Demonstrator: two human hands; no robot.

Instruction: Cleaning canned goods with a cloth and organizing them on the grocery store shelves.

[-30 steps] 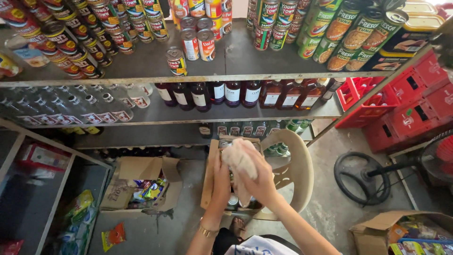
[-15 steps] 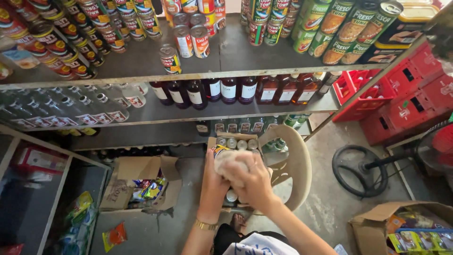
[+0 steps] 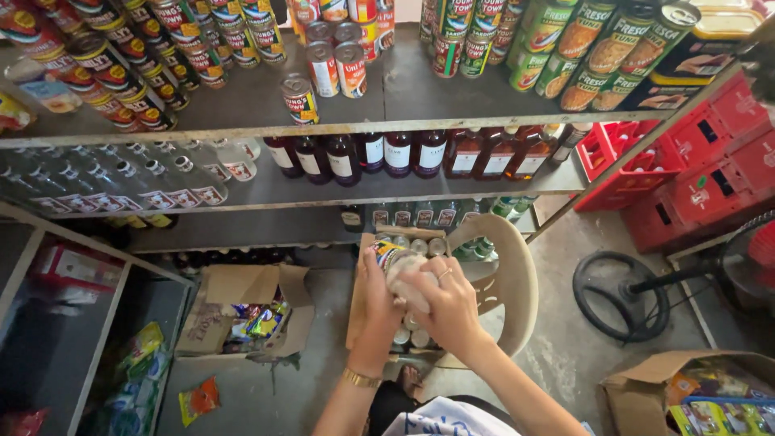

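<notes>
My left hand grips a small can with a colourful label, held over an open cardboard box of cans. My right hand presses a pale cloth against the can's side. The box rests on a beige plastic chair in front of metal shelves. A gold bracelet sits on my left wrist.
The top shelf carries rows of tins; dark bottles and clear bottles line the shelf below. Red crates stack at right. A fan base and open cartons sit on the floor.
Both hands have lowered toward the box, and the cloth, earlier bunched high over the can, is now pressed against its side by my right hand.
</notes>
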